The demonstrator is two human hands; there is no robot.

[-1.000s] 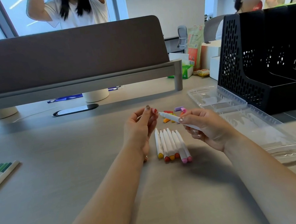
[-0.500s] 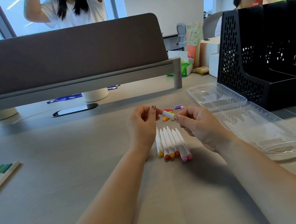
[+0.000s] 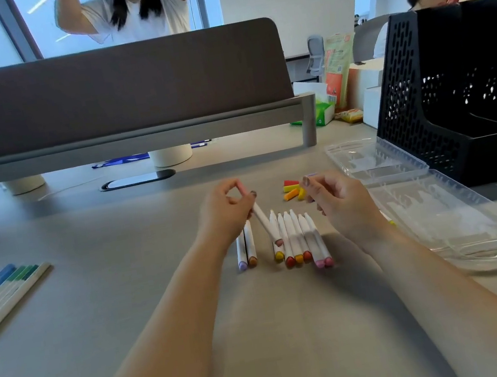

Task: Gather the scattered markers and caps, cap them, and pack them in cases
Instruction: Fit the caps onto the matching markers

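Grey surface (image 3: 129,303) with marker row (image 3: 300,238) and loose caps (image 3: 292,190).
Left hand (image 3: 228,215) pinches one marker (image 3: 264,221); right hand (image 3: 342,206) curled, grip unclear.

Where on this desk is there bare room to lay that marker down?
Widest bare patch: between the blue-green markers and the left arm. Another strip runs between the loose caps and the cable slot. Crowded: between the left hand and right hand, where the marker row and caps lie, and rightward by the clear case.
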